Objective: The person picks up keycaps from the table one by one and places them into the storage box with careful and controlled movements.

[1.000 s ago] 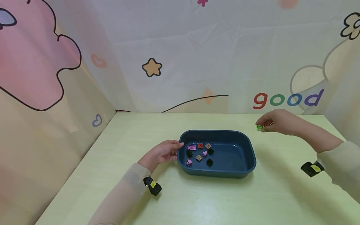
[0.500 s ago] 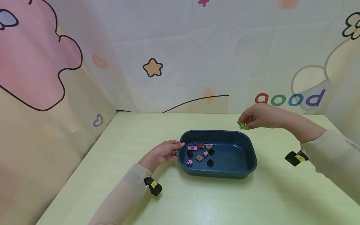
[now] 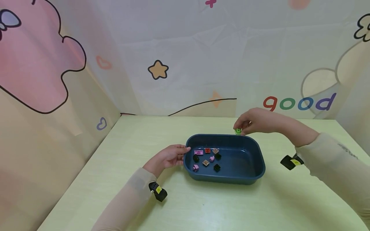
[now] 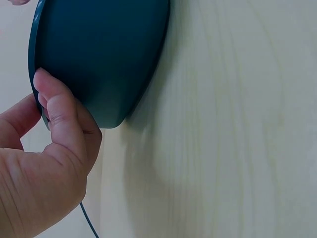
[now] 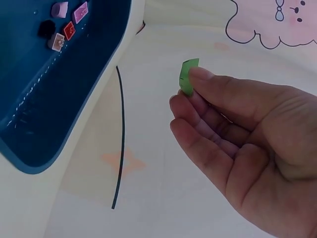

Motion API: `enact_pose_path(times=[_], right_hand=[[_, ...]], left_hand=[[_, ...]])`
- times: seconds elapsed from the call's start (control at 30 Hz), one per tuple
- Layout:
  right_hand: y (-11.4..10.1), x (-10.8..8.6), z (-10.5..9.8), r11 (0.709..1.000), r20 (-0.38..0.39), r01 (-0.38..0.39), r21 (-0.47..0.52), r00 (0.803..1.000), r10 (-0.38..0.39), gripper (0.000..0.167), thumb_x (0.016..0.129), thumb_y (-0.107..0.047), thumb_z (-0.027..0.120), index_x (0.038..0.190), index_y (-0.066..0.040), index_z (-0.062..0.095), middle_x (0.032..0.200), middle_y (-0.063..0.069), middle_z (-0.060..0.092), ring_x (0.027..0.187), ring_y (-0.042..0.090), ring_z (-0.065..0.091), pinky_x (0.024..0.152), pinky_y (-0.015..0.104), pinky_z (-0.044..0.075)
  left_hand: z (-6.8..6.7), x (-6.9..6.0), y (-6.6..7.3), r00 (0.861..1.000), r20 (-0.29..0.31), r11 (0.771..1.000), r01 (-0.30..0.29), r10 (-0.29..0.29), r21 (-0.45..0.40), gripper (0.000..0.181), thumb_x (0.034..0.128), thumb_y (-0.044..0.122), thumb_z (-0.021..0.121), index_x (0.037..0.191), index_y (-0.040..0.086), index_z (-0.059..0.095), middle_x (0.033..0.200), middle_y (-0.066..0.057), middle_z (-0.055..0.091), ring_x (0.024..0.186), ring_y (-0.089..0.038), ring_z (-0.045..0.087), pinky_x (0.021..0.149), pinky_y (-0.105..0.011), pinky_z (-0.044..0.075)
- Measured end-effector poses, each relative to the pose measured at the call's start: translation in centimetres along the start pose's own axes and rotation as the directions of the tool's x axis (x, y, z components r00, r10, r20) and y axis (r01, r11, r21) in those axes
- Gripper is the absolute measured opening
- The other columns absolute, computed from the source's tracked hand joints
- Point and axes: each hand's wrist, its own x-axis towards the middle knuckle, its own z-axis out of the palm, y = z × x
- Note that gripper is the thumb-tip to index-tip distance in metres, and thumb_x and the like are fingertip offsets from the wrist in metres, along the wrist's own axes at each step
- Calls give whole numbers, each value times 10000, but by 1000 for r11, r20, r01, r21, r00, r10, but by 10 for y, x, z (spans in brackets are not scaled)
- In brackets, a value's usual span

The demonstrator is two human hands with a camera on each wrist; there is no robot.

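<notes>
My left hand grips the left rim of a dark blue basin, thumb over the edge and fingers outside; the left wrist view shows the thumb curled against the basin wall. My right hand pinches a small bright green toy brick between thumb and fingertips, just above the basin's far right rim. In the right wrist view the green brick sticks out past the thumb tip. Several small bricks lie in the basin's left half, among them a pink one, a red one and a tan one.
The basin stands on a pale yellow-green wooden table. A printed cloth with a star and the word "good" hangs behind it and along the sides. Black wrist cameras are strapped to both sleeves.
My right hand has moved left with the green brick, from right of the basin to its far rim. The left hand keeps its grip on the rim; the bricks inside lie as before.
</notes>
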Motion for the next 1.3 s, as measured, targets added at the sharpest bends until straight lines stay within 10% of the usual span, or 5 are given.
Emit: enact_pose_path(times=[1.3], right_hand=[[-20, 73, 70, 977, 285, 201, 76, 934, -215, 233, 933, -43, 715, 1160, 3, 739, 1094, 107, 765, 862, 67, 644, 832, 249, 603]], left_hand=[[-1, 0, -1, 1000, 1, 1000, 8, -8, 18, 139, 1071, 236, 544, 990, 124, 551, 803, 14, 611, 669, -90, 573, 568, -164, 547]])
